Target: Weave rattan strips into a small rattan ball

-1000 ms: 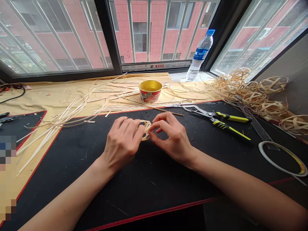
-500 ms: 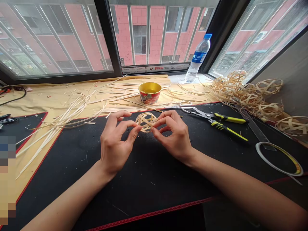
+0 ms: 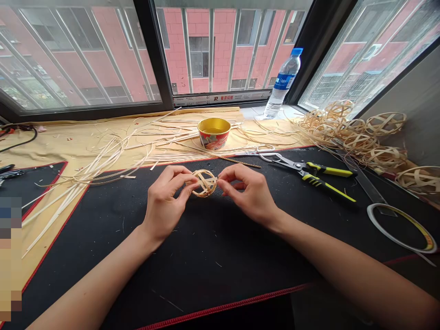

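Observation:
A small open-weave ball of pale bamboo strips (image 3: pixel 206 184) is held between my two hands, over the black mat (image 3: pixel 213 256). My left hand (image 3: pixel 169 197) pinches its left side between thumb and fingers. At its right side, the thumb and forefinger of my right hand (image 3: pixel 248 195) are pressed together on a strip of the ball. My fingertips hide both edges of the weave. Just beyond the hands lies a thin brown strip (image 3: pixel 237 161).
Behind stands a red and gold bowl (image 3: pixel 213 134) among loose bamboo strips (image 3: pixel 106 158). To the right lie yellow-black pliers (image 3: pixel 321 181), scissors (image 3: pixel 271 156), a steel ruler (image 3: pixel 364 181) and a ring-shaped roll (image 3: pixel 402 229). Woven balls (image 3: pixel 364 142) and a water bottle (image 3: pixel 282 85) are farther back.
The ball has turned and come slightly nearer and to the left. My right fingers have closed more tightly, and the brown strip behind now shows more fully.

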Tool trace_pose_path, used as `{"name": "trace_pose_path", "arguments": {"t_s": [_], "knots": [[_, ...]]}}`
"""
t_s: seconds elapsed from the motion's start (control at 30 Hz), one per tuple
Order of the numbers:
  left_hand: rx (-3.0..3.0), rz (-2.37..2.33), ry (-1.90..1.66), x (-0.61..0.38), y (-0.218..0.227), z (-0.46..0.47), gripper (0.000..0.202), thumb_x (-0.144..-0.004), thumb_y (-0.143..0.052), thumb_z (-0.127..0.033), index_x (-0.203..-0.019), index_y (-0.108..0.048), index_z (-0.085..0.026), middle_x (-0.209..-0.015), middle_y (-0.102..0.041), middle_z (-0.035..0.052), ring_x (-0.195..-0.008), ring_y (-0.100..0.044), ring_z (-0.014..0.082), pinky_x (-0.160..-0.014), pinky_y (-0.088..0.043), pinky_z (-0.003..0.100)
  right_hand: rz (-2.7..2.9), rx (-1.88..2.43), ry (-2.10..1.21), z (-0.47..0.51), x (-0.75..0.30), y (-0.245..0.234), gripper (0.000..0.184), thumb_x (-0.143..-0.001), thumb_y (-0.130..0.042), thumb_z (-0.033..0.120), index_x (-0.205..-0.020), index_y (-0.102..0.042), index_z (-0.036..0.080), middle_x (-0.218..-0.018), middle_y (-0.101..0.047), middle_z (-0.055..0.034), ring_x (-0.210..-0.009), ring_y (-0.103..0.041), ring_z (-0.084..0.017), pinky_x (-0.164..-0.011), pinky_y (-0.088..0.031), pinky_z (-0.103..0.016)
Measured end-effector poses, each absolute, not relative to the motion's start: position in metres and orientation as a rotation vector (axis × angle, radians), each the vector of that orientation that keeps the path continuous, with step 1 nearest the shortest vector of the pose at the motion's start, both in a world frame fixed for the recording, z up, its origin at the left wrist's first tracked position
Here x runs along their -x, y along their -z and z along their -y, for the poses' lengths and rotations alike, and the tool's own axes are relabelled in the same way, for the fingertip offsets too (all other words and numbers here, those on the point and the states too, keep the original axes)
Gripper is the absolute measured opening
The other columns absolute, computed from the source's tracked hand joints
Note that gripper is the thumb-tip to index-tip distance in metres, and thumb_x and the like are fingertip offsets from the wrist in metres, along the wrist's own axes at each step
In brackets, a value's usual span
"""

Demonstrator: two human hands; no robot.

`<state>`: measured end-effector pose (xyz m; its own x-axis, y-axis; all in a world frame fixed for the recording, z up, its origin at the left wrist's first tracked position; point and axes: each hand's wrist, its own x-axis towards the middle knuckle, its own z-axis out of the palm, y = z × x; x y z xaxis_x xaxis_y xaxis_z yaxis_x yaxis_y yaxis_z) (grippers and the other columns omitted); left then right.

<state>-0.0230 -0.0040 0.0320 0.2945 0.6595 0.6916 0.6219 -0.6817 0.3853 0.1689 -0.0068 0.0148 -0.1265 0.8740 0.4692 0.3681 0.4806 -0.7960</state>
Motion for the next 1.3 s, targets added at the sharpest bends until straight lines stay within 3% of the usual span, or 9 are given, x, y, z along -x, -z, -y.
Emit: {"name": "trace_pose_path", "arguments": {"t_s": [0.37,0.67,0.87,1.13,1.3], "knots": [[-2.603,-1.231,-1.362,0.024,-0.029,0.004,0.013,-0.083,-0.058,-0.008,-0.084,-0.066,-0.019,-0.08,-0.056,0.0013,-0.07,-0.056,0.0105,-0.064,-0.047,0.022,1.866,1.03,-0.303,0.007,-0.174,-0.009,0.012,-0.082,-0.059,0.015,-0.083,-0.07,0.02,-0.082,-0.068,-0.0029,-0.067,-0.062,-0.012,-0.059,-0.05,-0.023],[-2.754,-1.158,-1.289,0.024,-0.026,0.005,0.012,-0.085,-0.055,-0.009,-0.085,-0.065,-0.017,-0.083,-0.056,0.0048,-0.074,-0.056,0.0129,-0.065,-0.048,0.024,2.035,1.085,-0.301,0.005,-0.174,-0.009,0.01,-0.085,-0.06,0.025,-0.08,-0.064,0.017,-0.079,-0.064,-0.004,-0.063,-0.06,-0.013,-0.059,-0.047,-0.024],[-2.815,-1.142,-1.264,0.023,-0.026,0.007,0.012,-0.086,-0.053,-0.01,-0.086,-0.062,-0.017,-0.086,-0.054,0.0053,-0.077,-0.054,0.0144,-0.068,-0.048,0.026,1.96,1.084,-0.234,0.008,-0.17,-0.01,0.006,-0.082,-0.06,0.015,-0.079,-0.064,0.018,-0.072,-0.068,-0.0018,-0.063,-0.063,-0.013,-0.06,-0.047,-0.024],[-2.873,-1.162,-1.256,0.023,-0.027,0.007,0.012,-0.086,-0.052,-0.01,-0.084,-0.063,-0.015,-0.084,-0.056,0.0064,-0.074,-0.053,0.0154,-0.065,-0.047,0.028,1.94,1.041,-0.389,0.011,-0.167,-0.005,0.009,-0.082,-0.061,0.02,-0.088,-0.067,0.017,-0.087,-0.067,-0.0056,-0.065,-0.062,-0.012,-0.062,-0.052,-0.023],[-2.89,-1.126,-1.274,0.022,-0.027,0.007,0.011,-0.084,-0.053,-0.008,-0.084,-0.064,-0.012,-0.083,-0.057,0.0084,-0.074,-0.053,0.0162,-0.065,-0.047,0.029,1.965,1.066,-0.323,0.012,-0.166,-0.005,0.009,-0.083,-0.06,0.021,-0.085,-0.068,0.019,-0.088,-0.063,-0.0052,-0.074,-0.061,-0.013,-0.064,-0.051,-0.024]]}}
